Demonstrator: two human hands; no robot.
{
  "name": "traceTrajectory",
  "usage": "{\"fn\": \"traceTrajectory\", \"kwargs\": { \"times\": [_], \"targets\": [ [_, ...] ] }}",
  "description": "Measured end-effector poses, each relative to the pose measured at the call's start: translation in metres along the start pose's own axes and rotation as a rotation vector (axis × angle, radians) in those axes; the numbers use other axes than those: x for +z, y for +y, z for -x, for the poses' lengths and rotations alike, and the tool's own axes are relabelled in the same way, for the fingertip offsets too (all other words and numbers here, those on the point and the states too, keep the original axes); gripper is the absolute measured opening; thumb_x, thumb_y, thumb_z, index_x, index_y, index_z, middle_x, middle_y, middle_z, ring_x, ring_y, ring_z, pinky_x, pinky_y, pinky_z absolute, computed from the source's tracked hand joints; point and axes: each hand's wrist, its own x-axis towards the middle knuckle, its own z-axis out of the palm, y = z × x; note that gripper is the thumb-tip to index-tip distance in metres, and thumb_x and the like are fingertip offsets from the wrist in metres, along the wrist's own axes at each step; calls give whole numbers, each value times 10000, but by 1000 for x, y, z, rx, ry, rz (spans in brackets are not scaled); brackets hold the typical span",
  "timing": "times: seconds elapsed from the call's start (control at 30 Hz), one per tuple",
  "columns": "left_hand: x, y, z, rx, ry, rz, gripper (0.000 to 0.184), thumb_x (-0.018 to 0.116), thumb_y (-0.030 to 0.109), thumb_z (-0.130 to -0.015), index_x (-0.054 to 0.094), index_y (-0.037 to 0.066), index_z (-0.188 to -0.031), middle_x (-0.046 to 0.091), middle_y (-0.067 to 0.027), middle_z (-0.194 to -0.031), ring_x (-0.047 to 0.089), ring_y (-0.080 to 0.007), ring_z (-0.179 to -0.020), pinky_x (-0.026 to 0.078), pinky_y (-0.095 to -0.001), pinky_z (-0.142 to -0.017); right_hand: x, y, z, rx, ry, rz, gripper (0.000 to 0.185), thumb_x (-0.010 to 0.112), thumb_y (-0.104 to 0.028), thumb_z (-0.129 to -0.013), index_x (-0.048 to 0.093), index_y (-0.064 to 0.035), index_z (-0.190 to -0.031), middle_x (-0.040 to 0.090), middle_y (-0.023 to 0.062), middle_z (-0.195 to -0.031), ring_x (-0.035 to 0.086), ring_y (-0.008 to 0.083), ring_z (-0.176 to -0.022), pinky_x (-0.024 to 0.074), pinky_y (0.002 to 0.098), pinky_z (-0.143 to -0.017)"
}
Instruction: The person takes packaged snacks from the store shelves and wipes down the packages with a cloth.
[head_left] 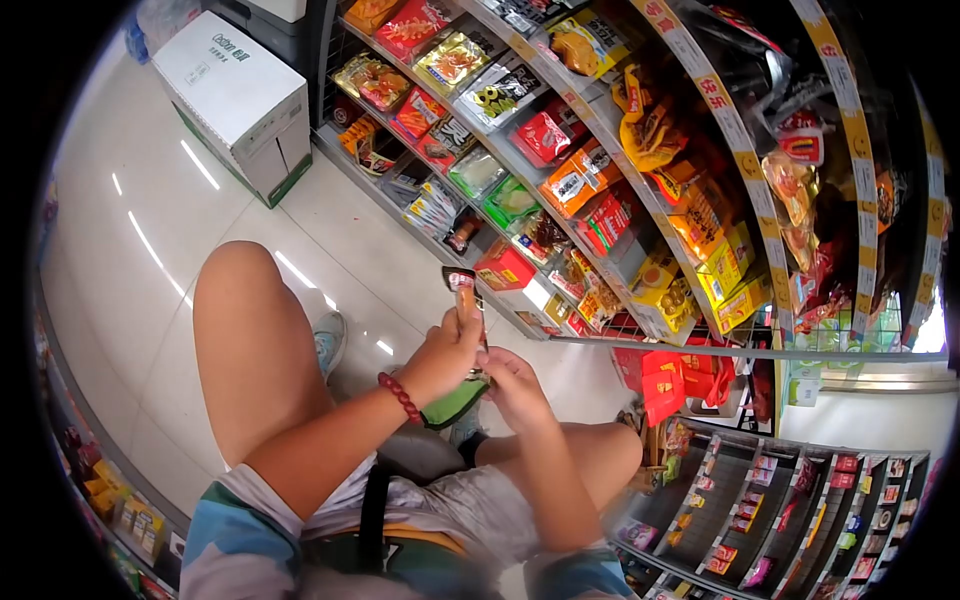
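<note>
A narrow snack packet (462,281) with a dark top edge and an orange-brown, sausage-like shape stands nearly upright between my hands. My left hand (447,352), with a red beaded bracelet on the wrist, is closed round its middle. My right hand (513,388) pinches near the packet's lower end, thumb and fingers together. Both hands hide much of the packet's lower part. Just beneath them shows a green item (455,405) with a black edge, partly covered by the left wrist; its kind is unclear.
Shelves of bagged snacks (570,180) rise ahead and to the right. A white carton (240,105) stands on the tiled floor (130,260) at upper left. Red bags (672,383) hang below the shelf end. Another tiered rack (765,500) is at lower right. My bent knees flank my hands.
</note>
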Motion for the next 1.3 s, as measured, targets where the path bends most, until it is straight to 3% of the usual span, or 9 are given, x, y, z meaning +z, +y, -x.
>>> {"fn": "traceTrajectory", "kwargs": {
  "times": [0.23, 0.43, 0.83, 0.97, 1.07, 1.13, 1.2, 1.23, 1.3],
  "targets": [
    [-9, 20, 23, 1, -109, -518, 609, 478, 547, -1018, 587, -34, -1165, 700, -286, -967, 694, -436, -956, 550, -465, -800, -4, -25, -40, 128, 112, -216, 262, 677, -280, -974, 641, -55, -1103, 612, -6, -903, 465, 95, -644, 397, 273, -599],
    [-28, -23, 22, 108, -441, -1330, 335, 656, 358, -928, 728, 31, -942, 751, -120, -849, 744, -305, -835, 534, -455, -717, -7, -16, -121, 274, 227, -127, 280, 791, -356, -874, 606, -174, -979, 439, -39, -757, 344, 104, -551, 340, 291, -554],
    [-2, -21, 30, 12, -273, -1177, 169, 705, 269, -853, 730, 110, -906, 762, -88, -856, 746, -288, -794, 489, -457, -763, -4, -8, -298, 396, 526, -212, 511, 887, -404, -803, 412, -218, -773, 208, -55, -658, 157, 104, -500, 168, 267, -480],
    [-21, 11, 36, 188, -377, -1134, 149, 716, 263, -813, 740, 127, -870, 752, -66, -844, 732, -269, -750, 496, -439, -702, -5, 1, -330, 428, 564, -220, 532, 894, -448, -793, 417, -216, -774, 190, -59, -666, 148, 106, -510, 148, 272, -474],
    [-3, -2, 31, 81, -442, -1158, 121, 724, 237, -793, 737, 133, -851, 740, -71, -831, 730, -260, -741, 503, -432, -676, -14, 9, -351, 400, 631, -195, 423, 880, -473, -803, 535, -233, -845, 186, -59, -669, 153, 112, -534, 208, 255, -497],
    [0, -1, 30, 57, -423, -1149, 115, 726, 225, -790, 737, 133, -859, 739, -72, -831, 731, -260, -744, 505, -434, -675, -22, 11, -358, 274, 496, -243, 283, 828, -384, -885, 632, -231, -1021, 344, -58, -672, 300, 111, -554, 418, 251, -591],
    [3, -1, 30, -16, -448, -1136, 340, 879, 304, -616, 799, 184, -924, 736, -20, -988, 729, -231, -916, 526, -444, -766, -20, 14, -365, 191, 499, -303, 293, 767, -335, -935, 621, -195, -1147, 474, -25, -799, 443, 134, -651, 488, 302, -720],
    [1, 0, 29, -18, -453, -1140, 340, 879, 304, -616, 799, 184, -924, 736, -20, -988, 729, -231, -916, 526, -444, -766, -18, 14, -366, 102, 504, -356, 328, 707, -285, -986, 610, -158, -1273, 604, 8, -925, 586, 156, -747, 558, 353, -848],
    [-3, 0, 26, 51, -502, -1127, 192, 767, 250, -750, 749, 138, -904, 740, -57, -878, 734, -261, -800, 504, -457, -702, -5, 20, -353, 9, 533, -310, 350, 646, -241, -1015, 566, -119, -1334, 604, 47, -1110, 633, 204, -895, 561, 400, -904]
  ]
}}
